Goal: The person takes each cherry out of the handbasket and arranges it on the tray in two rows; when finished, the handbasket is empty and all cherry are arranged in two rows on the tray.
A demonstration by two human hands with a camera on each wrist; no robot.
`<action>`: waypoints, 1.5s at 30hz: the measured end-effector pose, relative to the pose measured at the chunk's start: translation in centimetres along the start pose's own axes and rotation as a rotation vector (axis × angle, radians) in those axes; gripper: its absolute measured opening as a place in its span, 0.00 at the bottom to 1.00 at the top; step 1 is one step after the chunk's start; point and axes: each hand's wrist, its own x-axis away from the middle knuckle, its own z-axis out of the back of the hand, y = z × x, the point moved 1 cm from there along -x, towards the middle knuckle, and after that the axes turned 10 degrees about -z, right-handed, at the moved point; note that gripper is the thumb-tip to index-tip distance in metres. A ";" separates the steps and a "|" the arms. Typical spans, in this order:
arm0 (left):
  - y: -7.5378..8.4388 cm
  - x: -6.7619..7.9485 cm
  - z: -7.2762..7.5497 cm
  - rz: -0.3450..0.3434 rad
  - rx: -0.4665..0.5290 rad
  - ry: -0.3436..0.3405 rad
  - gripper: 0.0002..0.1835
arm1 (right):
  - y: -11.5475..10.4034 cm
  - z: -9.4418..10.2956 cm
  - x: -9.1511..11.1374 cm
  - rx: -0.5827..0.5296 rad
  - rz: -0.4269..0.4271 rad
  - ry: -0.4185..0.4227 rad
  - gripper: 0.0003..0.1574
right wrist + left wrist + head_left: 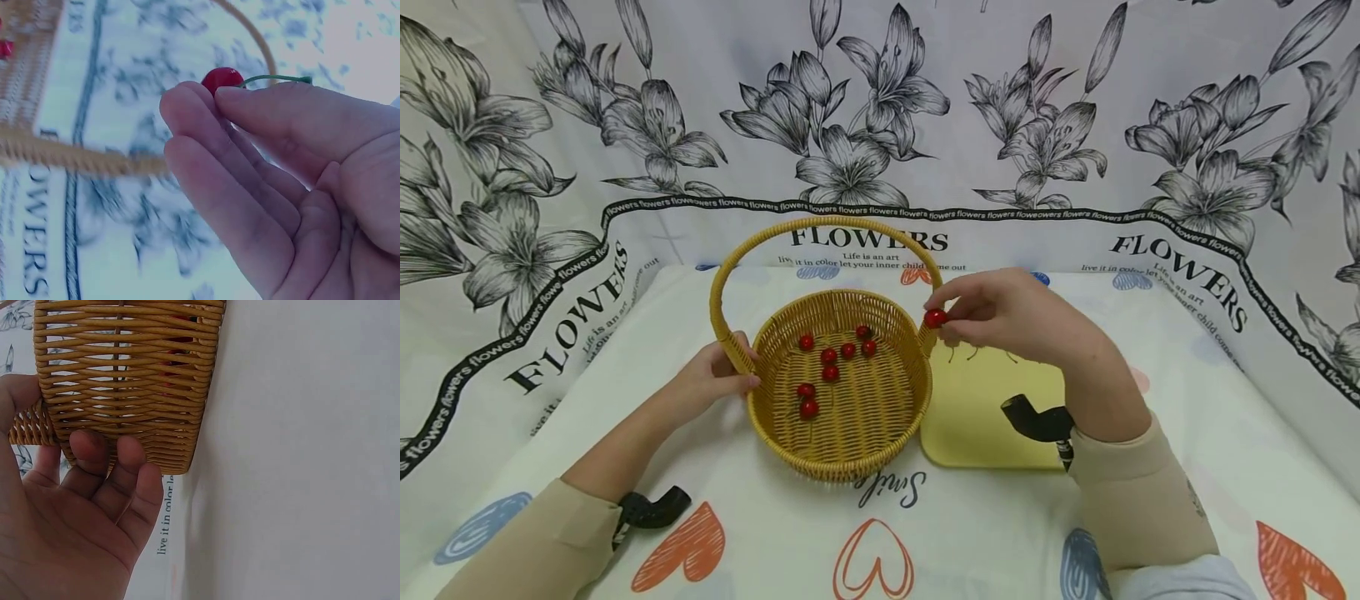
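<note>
A golden woven basket (842, 468) with a tall arched handle stands in the middle of the head view, and several red cherries (829, 356) lie on its bottom. At the basket's left side my left hand (703, 385) grips the rim by the handle's foot; in the left wrist view its fingers lie curled against the woven wall (125, 381). My right hand (1011, 321) pinches one cherry (936, 318) between thumb and fingers, beside the handle's right foot. The right wrist view shows that cherry's green stem (275, 78) pointing back over the thumb.
A yellow board (985, 425) lies to the right of the basket, partly under my right forearm. Thin stems (973, 353) show near its far edge, below my right hand. A white cloth with hearts (874, 558) covers the table; a flower-print curtain (865, 108) hangs behind.
</note>
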 end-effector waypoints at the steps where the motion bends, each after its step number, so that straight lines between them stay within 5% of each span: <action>1: -0.1 0.0 0.0 0.000 0.004 0.001 0.10 | 0.2 0.6 0.3 -0.002 -0.014 0.011 0.18; 9: -0.5 0.1 -0.2 0.004 0.009 0.002 0.11 | 3.5 4.3 0.8 -0.033 -0.088 0.040 0.19; 18: -0.2 0.6 0.1 0.035 -0.038 0.014 0.10 | 8.1 5.9 -1.4 -0.051 -0.255 0.131 0.21; 38: -0.3 0.1 0.0 0.019 -0.039 0.003 0.08 | 19.2 6.4 -3.7 0.009 -0.554 -0.024 0.16; 45: -0.2 0.2 0.0 0.020 -0.050 0.005 0.08 | 19.4 5.0 -5.2 0.187 -0.461 0.079 0.22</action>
